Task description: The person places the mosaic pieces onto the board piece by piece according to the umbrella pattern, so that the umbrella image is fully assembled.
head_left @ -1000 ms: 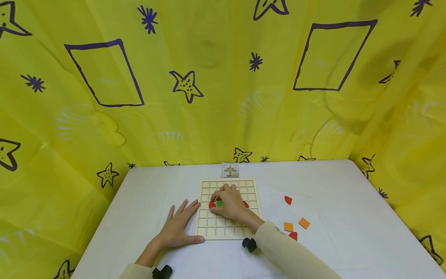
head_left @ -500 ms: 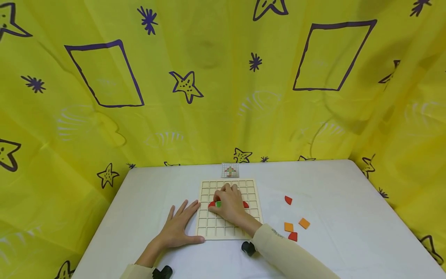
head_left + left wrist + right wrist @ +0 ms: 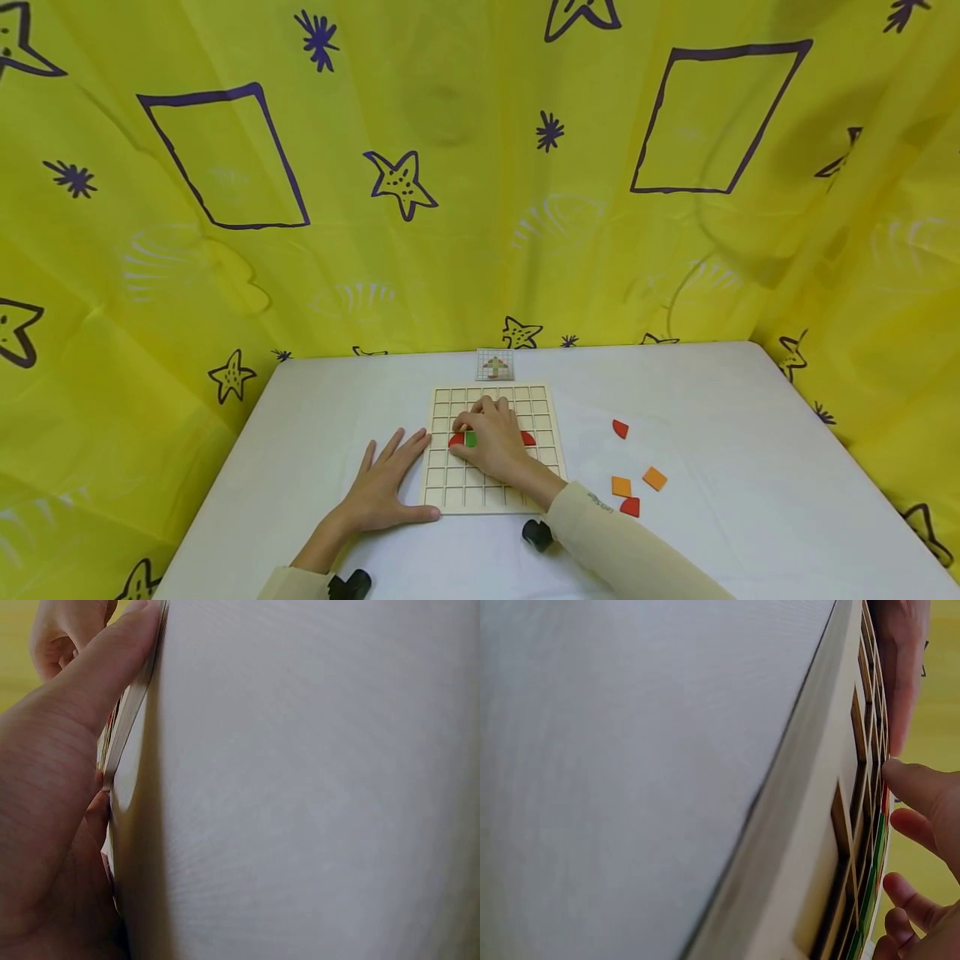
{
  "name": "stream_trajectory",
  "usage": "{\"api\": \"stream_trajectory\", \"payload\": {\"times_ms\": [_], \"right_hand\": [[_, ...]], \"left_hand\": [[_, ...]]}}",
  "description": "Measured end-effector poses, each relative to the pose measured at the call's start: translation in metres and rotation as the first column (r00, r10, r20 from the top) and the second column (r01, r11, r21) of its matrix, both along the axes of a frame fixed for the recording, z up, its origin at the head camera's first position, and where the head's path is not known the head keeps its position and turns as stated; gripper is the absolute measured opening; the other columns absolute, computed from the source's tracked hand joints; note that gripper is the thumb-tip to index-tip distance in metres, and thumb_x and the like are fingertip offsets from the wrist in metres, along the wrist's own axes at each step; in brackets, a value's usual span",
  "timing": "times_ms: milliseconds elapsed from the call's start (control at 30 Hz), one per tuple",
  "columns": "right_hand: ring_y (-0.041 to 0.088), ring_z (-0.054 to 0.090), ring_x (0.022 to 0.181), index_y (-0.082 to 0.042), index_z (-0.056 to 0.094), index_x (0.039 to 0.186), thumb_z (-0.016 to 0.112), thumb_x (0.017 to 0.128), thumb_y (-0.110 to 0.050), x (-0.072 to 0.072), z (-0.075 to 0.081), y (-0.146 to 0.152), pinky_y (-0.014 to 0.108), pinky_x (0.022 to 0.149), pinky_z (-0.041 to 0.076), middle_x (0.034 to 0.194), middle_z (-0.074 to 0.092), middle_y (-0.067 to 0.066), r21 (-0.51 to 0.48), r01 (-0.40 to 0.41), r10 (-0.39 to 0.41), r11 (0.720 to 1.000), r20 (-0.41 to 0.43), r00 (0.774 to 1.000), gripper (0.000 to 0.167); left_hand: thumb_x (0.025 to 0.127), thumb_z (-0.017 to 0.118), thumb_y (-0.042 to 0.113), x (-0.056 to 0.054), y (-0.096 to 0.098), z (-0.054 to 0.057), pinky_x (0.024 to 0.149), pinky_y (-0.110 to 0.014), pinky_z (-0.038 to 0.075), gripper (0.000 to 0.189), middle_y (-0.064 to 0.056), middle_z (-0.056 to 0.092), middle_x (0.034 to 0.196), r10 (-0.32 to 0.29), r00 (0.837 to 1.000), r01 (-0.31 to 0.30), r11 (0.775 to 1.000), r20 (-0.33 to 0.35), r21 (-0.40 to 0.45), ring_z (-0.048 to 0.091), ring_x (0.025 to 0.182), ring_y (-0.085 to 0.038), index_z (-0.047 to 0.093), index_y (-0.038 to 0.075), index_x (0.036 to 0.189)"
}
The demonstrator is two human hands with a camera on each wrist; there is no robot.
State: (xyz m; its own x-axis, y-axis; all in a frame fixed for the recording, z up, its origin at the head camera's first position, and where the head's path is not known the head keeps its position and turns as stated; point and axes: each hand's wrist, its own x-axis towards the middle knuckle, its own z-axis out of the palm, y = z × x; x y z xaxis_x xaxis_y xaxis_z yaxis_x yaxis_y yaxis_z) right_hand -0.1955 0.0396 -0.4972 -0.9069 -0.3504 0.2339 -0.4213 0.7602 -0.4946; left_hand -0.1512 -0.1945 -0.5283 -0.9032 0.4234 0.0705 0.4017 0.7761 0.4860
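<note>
A wooden grid board (image 3: 467,500) lies on the white table with coloured tiles in one row. My right hand (image 3: 497,442) is over its middle, thumb and forefinger at opposite edges of a red quarter-circle tile (image 3: 456,439) at the row's left end. Beside that tile sits a green square (image 3: 471,438); another red tile (image 3: 528,438) shows right of the hand. The hand hides the tiles between. In the right wrist view the thumb (image 3: 919,784) touches the board by the red edge. My left hand (image 3: 382,492) lies spread, fingertips and thumb touching the board's left side.
Behind the board lies a small pattern card (image 3: 495,365). Right of the board are two orange squares (image 3: 655,478), a red quarter-circle (image 3: 620,428) and another red piece (image 3: 631,507). A yellow curtain (image 3: 465,275) hangs behind the table.
The red tile under my right thumb and forefinger has turned slightly and now sits flat-edged in line with the green square. My left hand has stayed still.
</note>
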Motion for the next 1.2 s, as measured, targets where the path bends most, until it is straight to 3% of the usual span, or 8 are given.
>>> {"api": "stream_trajectory", "payload": {"times_ms": [167,400,600,800,967,1200], "right_hand": [[0.023,0.042,0.096,-0.021,0.075,0.111,0.085,0.085,-0.036,-0.001,0.000,0.005,0.037,0.082,0.038,0.112,0.058,0.004,-0.028,-0.013,0.014,1.000,0.024,1.000,0.031],[0.022,0.047,0.099,-0.019,0.070,0.128,0.083,0.086,-0.039,-0.004,0.002,0.020,0.040,0.084,0.043,0.118,0.061,0.005,-0.060,-0.102,0.104,0.993,0.037,0.994,0.048],[0.027,0.052,0.115,-0.016,0.062,0.141,0.082,0.088,-0.039,-0.005,0.008,0.036,0.049,0.095,0.048,0.132,0.060,0.008,-0.090,-0.174,0.181,0.981,0.071,0.981,0.060],[0.030,0.049,0.125,-0.016,0.056,0.147,0.081,0.089,-0.038,-0.004,0.014,0.061,0.056,0.103,0.047,0.138,0.055,0.009,-0.129,-0.212,0.228,0.969,0.127,0.965,0.067],[0.029,0.048,0.126,-0.015,0.055,0.148,0.083,0.088,-0.035,0.000,0.019,0.089,0.054,0.103,0.048,0.139,0.054,0.010,-0.107,-0.213,0.226,0.971,0.123,0.966,0.069],[0.032,0.049,0.126,-0.015,0.056,0.146,0.084,0.086,-0.033,0.010,0.022,0.134,0.055,0.102,0.048,0.138,0.055,0.011,-0.046,-0.152,0.155,0.987,0.087,0.984,0.069]], "left_hand": [[0.069,0.073,0.082,-0.001,-0.001,-0.001,0.120,-0.069,-0.005,0.117,0.006,0.027,0.169,0.013,1.000,-0.013,1.000,0.024,-0.021,0.010,0.158,-0.032,0.031,0.026,0.163],[0.070,0.073,0.082,-0.001,-0.002,-0.002,0.120,-0.068,-0.006,0.117,0.006,0.025,0.169,0.008,0.999,-0.007,1.000,0.039,-0.019,0.009,0.158,-0.031,0.029,0.026,0.164],[0.069,0.073,0.082,-0.001,-0.002,-0.001,0.120,-0.067,-0.007,0.118,0.006,0.024,0.169,0.016,0.999,-0.015,1.000,0.052,-0.028,0.008,0.159,-0.030,0.029,0.027,0.164],[0.069,0.075,0.080,0.000,0.001,0.003,0.121,-0.066,-0.007,0.118,0.006,0.025,0.169,0.024,0.998,-0.022,0.999,0.064,-0.024,0.008,0.159,-0.029,0.030,0.027,0.164],[0.068,0.076,0.079,0.001,0.001,0.003,0.121,-0.066,-0.007,0.118,0.006,0.026,0.169,0.028,0.998,-0.028,1.000,0.063,-0.009,0.008,0.159,-0.029,0.031,0.027,0.163],[0.068,0.076,0.079,0.001,0.002,0.003,0.121,-0.066,-0.007,0.118,0.007,0.025,0.169,0.034,0.998,-0.033,0.999,0.060,-0.022,0.008,0.159,-0.029,0.030,0.027,0.163]]}}
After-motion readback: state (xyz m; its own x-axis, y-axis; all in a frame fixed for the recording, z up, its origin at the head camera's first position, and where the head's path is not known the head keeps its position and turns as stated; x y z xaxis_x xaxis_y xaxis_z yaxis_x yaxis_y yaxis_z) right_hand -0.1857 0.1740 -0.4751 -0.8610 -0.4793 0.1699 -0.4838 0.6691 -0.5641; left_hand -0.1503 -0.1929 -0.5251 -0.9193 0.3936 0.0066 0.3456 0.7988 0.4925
